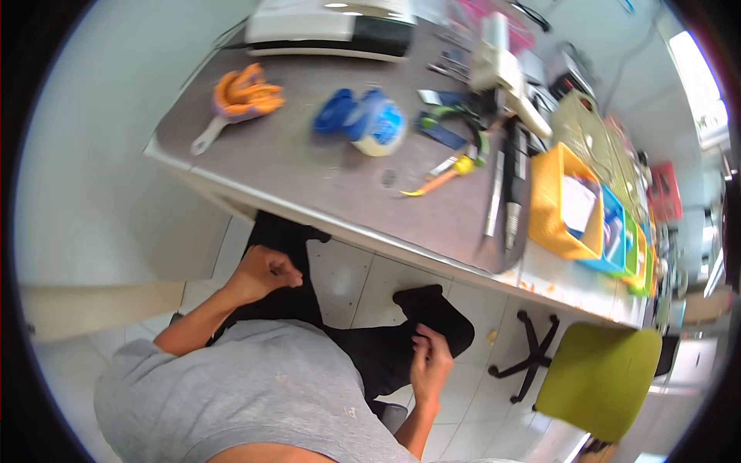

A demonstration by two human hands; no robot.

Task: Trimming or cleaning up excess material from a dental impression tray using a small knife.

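Note:
My left hand [266, 275] is raised above my left thigh, below the desk's front edge, its fingers curled loosely in toward the thumb with nothing visible in them. Over my right thigh, my right hand [431, 364] holds nothing, its fingers slightly bent and apart. Neither hand touches anything on the desk [301, 177]. On its left part lies an impression tray [207, 136] filled with orange moulding material. Beside that, a small tub with a white and blue label [380, 130] stands near a blue lid [334, 113], both slightly blurred.
A white machine [297, 27] stands at the desk's back. Pen-like tools [511, 185], an orange-handled tool with a yellow grip [444, 176] and a white device [498, 65] lie to the right, near a yellow basket [552, 216]. A green swivel chair [598, 378] stands right of me.

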